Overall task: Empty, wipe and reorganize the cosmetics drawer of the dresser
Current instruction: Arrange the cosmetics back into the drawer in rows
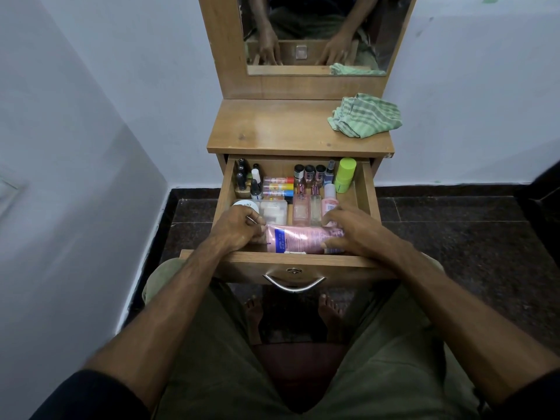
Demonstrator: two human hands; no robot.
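step: looks like you're in the reorganize part. The drawer (368, 192) is pulled open and already packed in neat rows, and the green cloth (365, 115) sits bunched on the desk (272, 128) top at about 1 o'clock from the drawer, so I'd guess the wiping is done.
left grip: your left hand (239, 227) has its fingers curled round the left end of the pink tube (303, 237).
right grip: your right hand (353, 228) lies over the tube's right end, thumb tucked under, fingers bent on top.
tube: lying sideways along the drawer's front wall, at 6 o'clock inside the drawer.
next move: probably just seat the tube flat in that front row and let go, then push the drawer in by the handle (294, 283).
edges: perfume bottles (307, 207) stand right behind the tube at 12 o'clock, so don't nudge it back.
room: tight inside; your knees sit under the drawer front.
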